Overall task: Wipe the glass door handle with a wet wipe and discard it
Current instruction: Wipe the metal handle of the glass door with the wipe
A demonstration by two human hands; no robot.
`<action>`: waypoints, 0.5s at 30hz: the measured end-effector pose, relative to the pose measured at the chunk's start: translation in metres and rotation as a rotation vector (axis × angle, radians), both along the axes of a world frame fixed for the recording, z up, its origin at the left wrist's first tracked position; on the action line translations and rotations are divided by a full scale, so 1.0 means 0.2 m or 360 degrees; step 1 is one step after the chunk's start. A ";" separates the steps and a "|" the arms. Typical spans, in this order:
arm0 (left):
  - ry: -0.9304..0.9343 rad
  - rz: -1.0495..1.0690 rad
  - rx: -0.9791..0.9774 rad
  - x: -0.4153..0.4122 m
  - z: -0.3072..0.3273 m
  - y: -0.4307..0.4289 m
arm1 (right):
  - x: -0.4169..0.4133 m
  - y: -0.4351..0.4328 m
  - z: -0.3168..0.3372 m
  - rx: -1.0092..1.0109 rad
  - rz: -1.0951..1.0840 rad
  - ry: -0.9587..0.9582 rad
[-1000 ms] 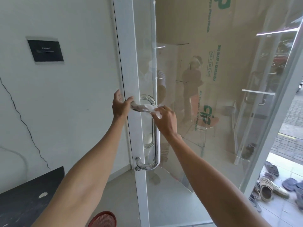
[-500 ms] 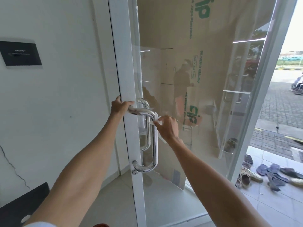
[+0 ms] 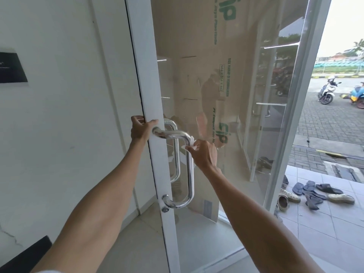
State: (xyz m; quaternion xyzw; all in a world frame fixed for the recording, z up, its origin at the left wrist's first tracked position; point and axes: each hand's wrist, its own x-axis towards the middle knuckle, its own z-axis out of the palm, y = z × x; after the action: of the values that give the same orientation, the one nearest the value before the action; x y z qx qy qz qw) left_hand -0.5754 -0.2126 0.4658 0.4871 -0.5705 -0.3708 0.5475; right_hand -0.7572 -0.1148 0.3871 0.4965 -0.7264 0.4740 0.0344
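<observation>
A polished steel D-shaped door handle [image 3: 189,174] is fixed to the white frame [image 3: 145,75] of a glass door. My right hand [image 3: 202,154] is closed on a white wet wipe [image 3: 191,143], pressed against the handle's upper bend. My left hand [image 3: 141,129] grips the edge of the white door frame just beside the handle's top mount. A second matching handle [image 3: 176,152] shows through the glass on the other side.
A white wall [image 3: 69,115] with a black plaque [image 3: 11,67] stands at the left. Sandals and shoes [image 3: 315,194] lie on the tiled floor at the right. Scooters [image 3: 327,91] are parked outside. A cardboard sheet [image 3: 206,75] leans behind the glass.
My right hand has slid the wipe from the handle's top horizontal part round to the upper bend. My view has shifted right, and the door has swung further open.
</observation>
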 end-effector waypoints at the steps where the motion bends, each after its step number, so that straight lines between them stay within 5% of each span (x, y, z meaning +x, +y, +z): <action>1: 0.0009 0.0029 -0.0014 -0.01 -0.01 0.01 | 0.01 0.01 -0.01 -0.0010 -0.0018 -0.0003; 15: 0.0187 0.0160 -0.0292 -0.07 -0.10 0.14 | 0.03 0.21 -0.03 0.0001 -0.0157 -0.0027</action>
State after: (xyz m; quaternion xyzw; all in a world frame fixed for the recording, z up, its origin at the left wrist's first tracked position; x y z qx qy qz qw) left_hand -0.5888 -0.1848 0.4461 0.4403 -0.5440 -0.3170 0.6401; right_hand -0.7504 -0.0729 0.3801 0.4562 -0.7504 0.4756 0.0514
